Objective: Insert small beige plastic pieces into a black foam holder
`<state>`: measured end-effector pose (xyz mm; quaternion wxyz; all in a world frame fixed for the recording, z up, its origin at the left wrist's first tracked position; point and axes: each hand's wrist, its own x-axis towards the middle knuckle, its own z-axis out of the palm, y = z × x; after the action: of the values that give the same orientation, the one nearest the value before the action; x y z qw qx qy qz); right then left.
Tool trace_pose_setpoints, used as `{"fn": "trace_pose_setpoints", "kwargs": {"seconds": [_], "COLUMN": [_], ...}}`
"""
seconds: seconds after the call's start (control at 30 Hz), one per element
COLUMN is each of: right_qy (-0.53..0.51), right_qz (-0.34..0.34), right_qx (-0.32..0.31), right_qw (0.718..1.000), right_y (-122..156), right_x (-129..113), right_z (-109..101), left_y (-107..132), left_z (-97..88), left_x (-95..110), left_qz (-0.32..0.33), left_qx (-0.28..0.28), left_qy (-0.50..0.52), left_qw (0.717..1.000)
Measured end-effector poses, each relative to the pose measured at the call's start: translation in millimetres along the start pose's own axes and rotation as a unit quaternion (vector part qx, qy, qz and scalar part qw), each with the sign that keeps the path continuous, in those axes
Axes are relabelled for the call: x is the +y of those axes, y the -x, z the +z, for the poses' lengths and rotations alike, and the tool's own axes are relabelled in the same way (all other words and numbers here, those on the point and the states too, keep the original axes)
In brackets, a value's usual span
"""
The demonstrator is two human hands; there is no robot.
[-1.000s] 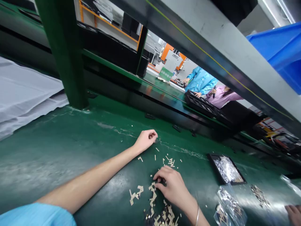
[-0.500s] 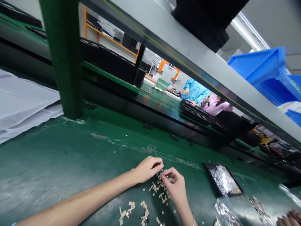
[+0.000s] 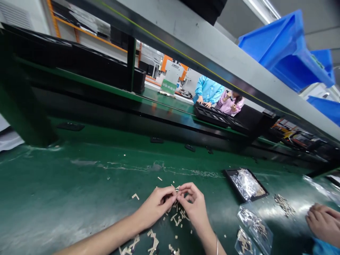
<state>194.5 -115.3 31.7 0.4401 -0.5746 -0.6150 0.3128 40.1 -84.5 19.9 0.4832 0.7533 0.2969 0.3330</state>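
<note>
On the far left a dark green post [image 3: 23, 117] stands at the back of the green counter [image 3: 53, 191], which is bare there except for a few stray flecks. Moving in, the left hand [image 3: 156, 205] meets the right hand [image 3: 193, 205] over a scatter of small tan pieces [image 3: 177, 217]; both are curled, fingertips pinched together where they touch, and whatever sits between them is too small to make out, most likely one of those pieces. The pieces lie on the counter directly under and just in front of the two hands, with more trailing toward the lower edge of the view and one L-shaped bit [image 3: 135, 196] off to the left. They look thin, light and stiff, probably brittle, so a fingertip pinch at the edges suits them better than a full grip; they are too many and too small to count. Further right sits one black tray [image 3: 228, 174] holding crinkled clear film, then two clear plastic bags [image 3: 255, 226] with small parts inside, then a loose dark pile of parts [image 3: 284, 204]. At the right edge another person's hand [image 3: 322, 223] rests on the counter. Overhead, two blue bins [image 3: 287, 49] sit on a grey shelf, and two people stand beyond the conveyor.
</note>
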Motion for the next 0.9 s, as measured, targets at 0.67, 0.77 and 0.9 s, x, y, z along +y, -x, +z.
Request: {"fn": "trace_pose_setpoints", "kwargs": {"seconds": [0.67,0.77,0.9], "right_qy": [0.162,0.154,0.147], "right_qz": [-0.152,-0.149,-0.146], "right_qx": [0.040,0.030,0.025], "right_qw": [0.974,0.976,0.978], "right_y": [12.0,11.6,9.7], "right_x": [-3.2,-3.2,-3.4], "right_z": [2.7,2.1,0.1], "left_y": [7.2,7.1,6.5], "left_z": [6.7,6.2,6.2], "left_x": [-8.8,-8.2,-8.2], "left_qz": [0.087,0.087,0.087], "left_qx": [0.034,0.038,0.042], "left_qy": [-0.173,-0.176,-0.188], "left_qw": [0.980,0.980,0.977]}}
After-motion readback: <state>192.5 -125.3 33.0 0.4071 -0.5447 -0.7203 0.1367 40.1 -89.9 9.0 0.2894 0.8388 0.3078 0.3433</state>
